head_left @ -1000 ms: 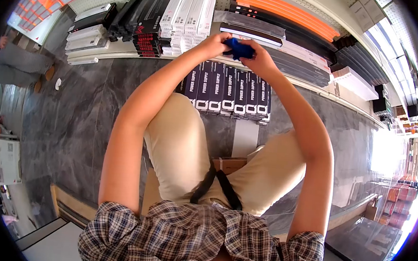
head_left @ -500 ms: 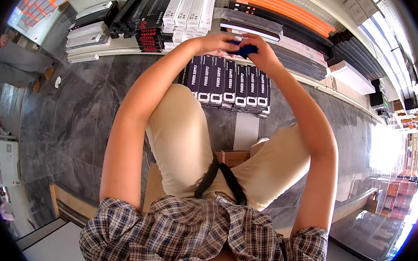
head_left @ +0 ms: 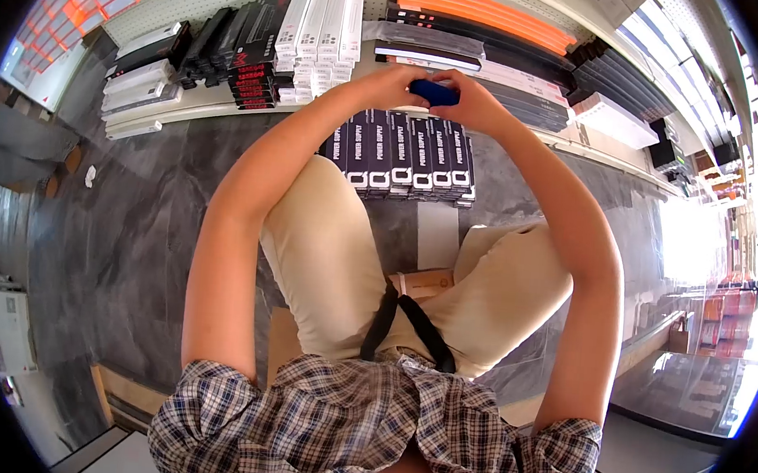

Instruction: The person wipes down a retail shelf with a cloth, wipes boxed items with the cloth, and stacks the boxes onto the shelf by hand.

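A small dark blue object (head_left: 435,93), perhaps cloth, is held between my two hands in front of the shelf. My left hand (head_left: 400,87) grips its left end, and my right hand (head_left: 472,101) has its fingers round the right end. Just below them, black boxes marked POWER SUPPLY (head_left: 402,155) stand in a row on the floor. Behind my hands lie long dark and white boxes (head_left: 513,83) on the shelf.
White boxes (head_left: 321,30) and black boxes (head_left: 256,39) are stacked on the shelf's left. Orange-edged long items (head_left: 487,15) lie at the back. A person's legs (head_left: 25,146) show at far left. A brown carton (head_left: 424,283) sits between my knees.
The blue object now looks smoother and more compact between my hands. The view has shifted slightly, so the shelf goods appear further left. My right knee has moved outward.
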Demonstrator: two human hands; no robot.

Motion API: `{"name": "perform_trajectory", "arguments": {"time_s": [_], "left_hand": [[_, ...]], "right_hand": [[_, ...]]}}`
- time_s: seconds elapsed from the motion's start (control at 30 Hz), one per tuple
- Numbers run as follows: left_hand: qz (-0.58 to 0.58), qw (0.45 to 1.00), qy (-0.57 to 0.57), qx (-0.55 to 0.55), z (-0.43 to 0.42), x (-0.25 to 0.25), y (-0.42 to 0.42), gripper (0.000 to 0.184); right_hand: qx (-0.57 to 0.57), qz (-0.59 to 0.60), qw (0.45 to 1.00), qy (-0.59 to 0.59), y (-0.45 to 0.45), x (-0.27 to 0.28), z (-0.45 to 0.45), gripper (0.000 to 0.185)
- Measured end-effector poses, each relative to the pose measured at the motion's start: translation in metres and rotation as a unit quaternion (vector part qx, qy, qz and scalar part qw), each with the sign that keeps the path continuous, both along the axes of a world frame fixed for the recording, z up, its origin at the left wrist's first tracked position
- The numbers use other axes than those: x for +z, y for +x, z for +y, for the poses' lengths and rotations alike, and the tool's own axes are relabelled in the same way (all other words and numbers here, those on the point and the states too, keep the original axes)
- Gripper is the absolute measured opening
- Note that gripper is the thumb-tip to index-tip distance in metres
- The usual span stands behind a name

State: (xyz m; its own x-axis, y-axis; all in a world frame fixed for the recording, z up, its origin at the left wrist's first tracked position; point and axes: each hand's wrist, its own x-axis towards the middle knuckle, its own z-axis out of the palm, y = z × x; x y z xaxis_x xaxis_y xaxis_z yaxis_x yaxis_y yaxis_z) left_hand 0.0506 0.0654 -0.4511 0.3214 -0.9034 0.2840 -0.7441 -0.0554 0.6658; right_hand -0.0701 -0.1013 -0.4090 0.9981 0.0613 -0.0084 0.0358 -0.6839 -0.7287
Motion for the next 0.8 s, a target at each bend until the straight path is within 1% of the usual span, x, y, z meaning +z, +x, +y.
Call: {"name": "perform_trajectory", "arguments": {"time_s": [0.03, 0.07, 0.1, 0.13, 0.17, 0.2, 0.23, 0.27, 0.33, 0.43, 0.47, 0.5, 0.53, 0.57, 0.6, 0.67, 0.7, 0.73, 0.8], "left_hand": [[-0.032, 0.999, 0.031, 0.001, 0.003, 0.015, -0.009, 0.036], [-0.034, 0.999, 0.028, 0.000, 0.004, 0.024, -0.015, 0.036], [-0.029, 0.997, 0.069, 0.019, 0.005, 0.028, -0.020, 0.036], [-0.023, 0.993, 0.111, 0.039, 0.007, 0.029, -0.023, 0.038], [-0.108, 0.990, 0.087, 0.039, 0.006, 0.015, -0.015, 0.038], [-0.105, 0.990, 0.090, 0.040, 0.011, 0.018, -0.018, 0.038], [-0.161, 0.983, 0.080, 0.034, 0.016, 0.027, -0.021, 0.036], [-0.219, 0.973, 0.068, 0.028, 0.019, 0.033, -0.024, 0.035], [-0.244, 0.966, 0.082, 0.018, 0.017, 0.031, -0.022, 0.035], [-0.292, 0.954, 0.064, 0.015, 0.016, 0.027, -0.020, 0.042], [-0.306, 0.950, 0.043, 0.036, 0.014, 0.023, -0.019, 0.044], [-0.337, 0.940, 0.012, 0.047, 0.016, 0.021, -0.018, 0.045], [-0.367, 0.928, -0.017, 0.055, 0.018, 0.019, -0.016, 0.045], [-0.361, 0.928, 0.039, 0.082, 0.020, 0.016, -0.014, 0.046], [-0.361, 0.928, 0.046, 0.083, 0.023, 0.018, -0.018, 0.046], [-0.422, 0.887, 0.138, 0.127, 0.024, 0.024, -0.026, 0.046], [-0.377, 0.896, 0.197, 0.129, 0.021, 0.022, -0.026, 0.052], [-0.375, 0.895, 0.205, 0.131, 0.021, 0.019, -0.028, 0.052], [-0.384, 0.858, 0.281, 0.195, 0.022, 0.014, -0.033, 0.058]], "right_hand": [[0.003, -0.008, 0.999, -0.046, -0.005, 0.004, 0.003, 0.058], [0.006, -0.016, 0.996, -0.091, -0.008, 0.007, 0.005, 0.058], [0.019, -0.049, 0.993, -0.106, -0.009, 0.006, 0.007, 0.055], [0.021, -0.048, 0.993, -0.107, -0.009, 0.007, 0.007, 0.055], [0.011, -0.047, 0.991, -0.122, -0.010, 0.007, 0.007, 0.053], [0.001, -0.046, 0.990, -0.135, -0.012, 0.005, 0.009, 0.052], [0.021, -0.099, 0.982, -0.160, -0.013, 0.000, 0.009, 0.047], [0.022, -0.099, 0.982, -0.158, -0.014, -0.004, 0.009, 0.047], [0.017, -0.056, 0.977, -0.204, -0.016, -0.001, 0.015, 0.043], [0.052, -0.093, 0.967, -0.231, -0.012, -0.003, 0.015, 0.044], [0.068, -0.109, 0.963, -0.238, -0.007, -0.005, 0.014, 0.045], [0.061, -0.099, 0.962, -0.249, -0.004, -0.005, 0.016, 0.047], [0.059, -0.130, 0.961, -0.235, -0.002, -0.007, 0.019, 0.048], [0.056, -0.127, 0.962, -0.236, 0.000, -0.009, 0.019, 0.047], [0.052, -0.120, 0.963, -0.236, 0.000, -0.009, 0.023, 0.047], [0.038, -0.102, 0.963, -0.245, 0.004, -0.019, 0.027, 0.048], [0.022, -0.085, 0.961, -0.261, 0.006, -0.023, 0.026, 0.048], [0.027, -0.085, 0.963, -0.254, 0.007, -0.029, 0.023, 0.048], [0.001, -0.092, 0.959, -0.267, 0.010, -0.044, 0.015, 0.043]]}}
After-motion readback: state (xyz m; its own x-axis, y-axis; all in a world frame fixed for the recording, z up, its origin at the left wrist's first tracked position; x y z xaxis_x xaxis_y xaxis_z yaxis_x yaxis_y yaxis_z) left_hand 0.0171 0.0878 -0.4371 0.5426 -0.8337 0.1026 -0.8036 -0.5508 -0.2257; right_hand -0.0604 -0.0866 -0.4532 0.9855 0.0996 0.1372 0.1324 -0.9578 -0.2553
